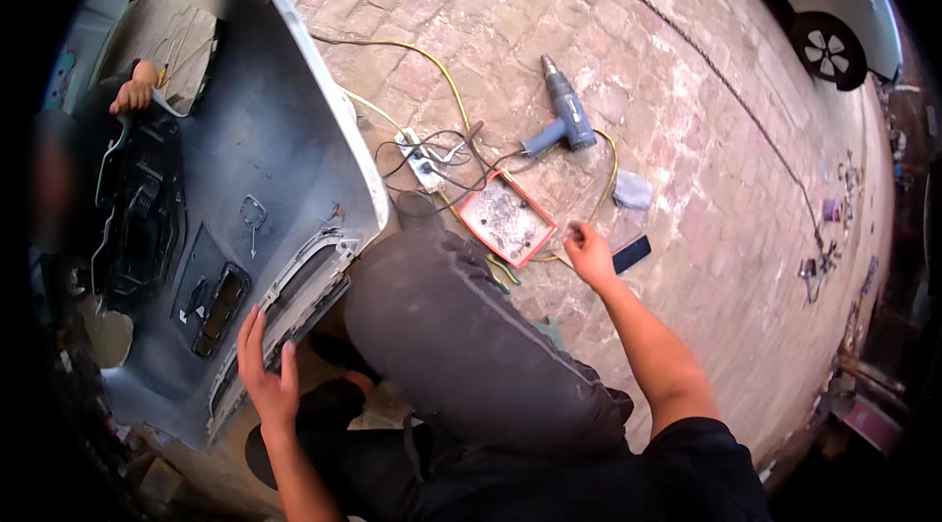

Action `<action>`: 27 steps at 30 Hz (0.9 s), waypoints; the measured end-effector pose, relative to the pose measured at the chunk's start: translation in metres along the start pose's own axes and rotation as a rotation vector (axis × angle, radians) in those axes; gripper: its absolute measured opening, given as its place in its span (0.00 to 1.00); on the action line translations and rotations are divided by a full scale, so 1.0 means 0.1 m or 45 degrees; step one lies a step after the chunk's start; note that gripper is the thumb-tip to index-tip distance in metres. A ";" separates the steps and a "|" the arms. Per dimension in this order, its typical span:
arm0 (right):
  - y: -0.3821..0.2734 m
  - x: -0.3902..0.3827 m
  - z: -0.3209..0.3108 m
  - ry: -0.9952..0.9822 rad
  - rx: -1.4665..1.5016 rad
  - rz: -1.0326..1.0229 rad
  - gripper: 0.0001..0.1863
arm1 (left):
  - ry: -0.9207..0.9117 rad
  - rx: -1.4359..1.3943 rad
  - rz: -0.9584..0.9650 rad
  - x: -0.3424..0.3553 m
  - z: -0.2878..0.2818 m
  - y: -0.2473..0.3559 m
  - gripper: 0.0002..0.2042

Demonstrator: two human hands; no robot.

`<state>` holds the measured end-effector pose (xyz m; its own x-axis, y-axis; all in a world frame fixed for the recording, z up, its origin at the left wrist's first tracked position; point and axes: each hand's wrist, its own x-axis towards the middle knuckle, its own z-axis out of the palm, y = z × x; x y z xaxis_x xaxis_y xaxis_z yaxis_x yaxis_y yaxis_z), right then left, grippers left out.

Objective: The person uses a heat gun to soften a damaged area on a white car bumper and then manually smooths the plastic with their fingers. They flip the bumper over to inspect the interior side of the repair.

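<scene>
A large dark-grey car body panel with a pale rim stands at my left. My left hand is open, its fingers stretched along the panel's slotted lower edge; whether they press on it I cannot tell. My right hand hovers over the paving with its fingers curled together. Whatever it may hold is hidden. Close by lie a shallow red-rimmed tray with small bits in it and a dark phone. Beyond the tray rests a blue-grey heat gun.
A white power strip sits among tangled cables and a yellow cord. A folded pale cloth lies right of the tray. At far left another person's hand grips an edge. A car wheel stands far right.
</scene>
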<state>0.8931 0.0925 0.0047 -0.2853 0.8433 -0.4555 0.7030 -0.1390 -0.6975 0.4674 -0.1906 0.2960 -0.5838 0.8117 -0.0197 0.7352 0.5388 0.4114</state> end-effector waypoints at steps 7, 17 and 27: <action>0.35 -0.10 0.74 -0.121 0.048 0.042 0.15 | 0.029 -0.352 -0.177 -0.66 0.10 0.27 0.20; 0.00 0.83 1.04 -0.168 0.065 -0.014 0.15 | -0.942 -0.202 -0.387 -1.80 0.84 -0.04 0.20; 0.27 -0.20 1.43 -0.680 -0.067 0.053 0.14 | -0.833 -0.318 -0.630 -1.57 1.22 -0.37 0.20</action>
<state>0.8247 -0.0026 -0.0842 -0.5386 0.4541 -0.7097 0.7486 -0.1288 -0.6505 0.5736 -0.3105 0.1731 -0.4445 0.5048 -0.7400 0.3062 0.8619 0.4041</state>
